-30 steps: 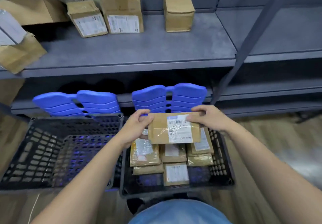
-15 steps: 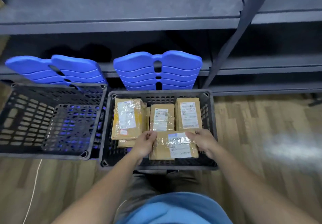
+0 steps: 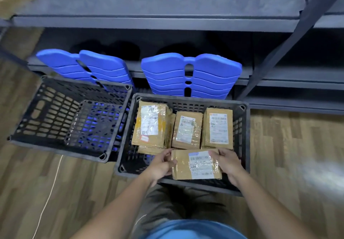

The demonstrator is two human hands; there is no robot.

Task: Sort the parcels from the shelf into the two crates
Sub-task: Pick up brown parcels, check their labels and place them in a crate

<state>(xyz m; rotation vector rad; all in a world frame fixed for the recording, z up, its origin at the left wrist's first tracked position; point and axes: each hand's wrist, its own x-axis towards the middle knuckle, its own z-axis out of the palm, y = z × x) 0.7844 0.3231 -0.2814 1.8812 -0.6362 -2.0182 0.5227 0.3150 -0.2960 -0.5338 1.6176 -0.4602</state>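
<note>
- The parcel (image 3: 196, 164) has come down from above the far rim of the right crate (image 3: 186, 98) to that crate's near end, label up.
- Left hand (image 3: 162, 164): grip curled on the parcel's left edge.
- Right hand (image 3: 227, 162): grip curled on its right edge (both holding).
- Three labelled parcels (image 3: 187, 130) lie across that crate's far side.
- Left crate (image 3: 55, 108): just beside the right crate.
</note>
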